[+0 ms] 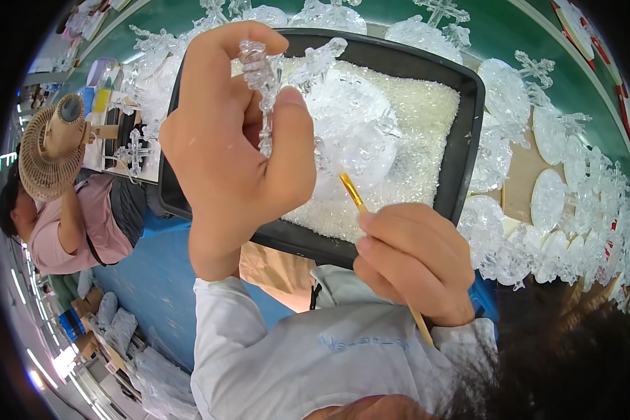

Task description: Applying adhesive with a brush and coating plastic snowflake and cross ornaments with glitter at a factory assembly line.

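Note:
My left hand point(241, 140) is raised over a black tray point(469, 140), its thumb and fingers closed on a clear plastic cross figurine point(262, 77). Behind the cross lies a clear round disc point(357, 119); whether the two are joined cannot be made out. My right hand point(420, 262) pinches a thin paintbrush point(352, 191) with a gold ferrule. Its tip points up and left, close to the disc's lower edge, and I cannot tell if they touch. White, glittery granules point(423, 119) fill the tray around and under the disc.
Many clear pieces with discs and crosses point(493, 161) crowd the green table point(539, 42) behind and right of the tray. At left, a person in a pink shirt point(98, 217) sits near a beige fan point(52, 150). Plastic-wrapped bundles point(157, 378) lie at lower left.

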The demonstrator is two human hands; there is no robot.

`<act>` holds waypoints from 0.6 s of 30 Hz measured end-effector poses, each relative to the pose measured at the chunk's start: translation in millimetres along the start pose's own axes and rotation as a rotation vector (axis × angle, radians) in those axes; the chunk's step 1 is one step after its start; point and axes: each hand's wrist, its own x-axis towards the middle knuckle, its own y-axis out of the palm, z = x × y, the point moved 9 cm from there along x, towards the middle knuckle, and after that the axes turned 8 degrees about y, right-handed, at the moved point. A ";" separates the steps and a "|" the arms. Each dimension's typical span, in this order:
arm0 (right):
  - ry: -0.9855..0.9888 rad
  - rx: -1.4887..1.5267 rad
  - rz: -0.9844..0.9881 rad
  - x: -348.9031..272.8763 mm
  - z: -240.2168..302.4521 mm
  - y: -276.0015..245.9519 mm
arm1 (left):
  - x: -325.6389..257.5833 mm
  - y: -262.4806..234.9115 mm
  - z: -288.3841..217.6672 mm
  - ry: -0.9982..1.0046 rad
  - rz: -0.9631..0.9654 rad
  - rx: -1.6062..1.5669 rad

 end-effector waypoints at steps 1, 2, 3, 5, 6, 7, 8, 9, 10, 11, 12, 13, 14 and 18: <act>0.031 0.007 0.045 1.0 -2.1 2.4 | -0.5 -0.8 0.3 -0.009 -0.009 0.002; 0.063 0.015 0.090 1.3 -4.7 5.1 | -1.2 -1.3 1.5 -0.018 -0.017 0.004; 0.064 0.013 0.086 1.0 -3.5 2.9 | -1.8 -1.4 2.3 -0.014 -0.015 0.001; 0.066 0.058 0.064 0.1 0.1 -3.6 | -2.2 -2.6 4.3 -0.012 -0.015 -0.023; 0.066 0.056 0.060 0.1 -0.5 -3.4 | -1.8 -2.6 4.1 -0.009 -0.014 -0.024; 0.062 0.028 0.057 -0.2 -1.8 -1.7 | -1.6 -2.9 5.2 -0.020 -0.015 -0.028; 0.060 -0.005 0.051 -0.6 -2.4 -1.8 | -0.7 -2.2 5.7 -0.029 -0.015 -0.038; 0.062 -0.011 0.046 -0.8 -2.5 -3.1 | 0.3 -2.1 5.2 -0.024 -0.012 -0.043; 0.048 -0.009 0.027 -1.0 -0.9 -6.0 | 1.3 -2.0 5.0 -0.020 -0.001 -0.038; 0.033 0.001 0.010 -2.3 -0.3 -6.4 | -0.3 -2.8 6.8 -0.022 0.009 -0.025; 0.032 0.003 0.008 -2.7 -1.3 -5.0 | -2.0 -3.6 8.8 -0.020 0.010 -0.023; 0.041 0.006 0.020 -2.6 -3.2 -1.8 | -3.7 -4.7 11.4 -0.025 0.001 -0.040; 0.051 0.002 0.029 -1.9 -4.3 -1.0 | -2.6 -4.0 12.1 -0.026 -0.007 -0.064; 0.047 0.020 -0.008 -2.3 -1.7 -7.4 | 1.1 -6.0 10.8 -0.040 -0.088 -0.082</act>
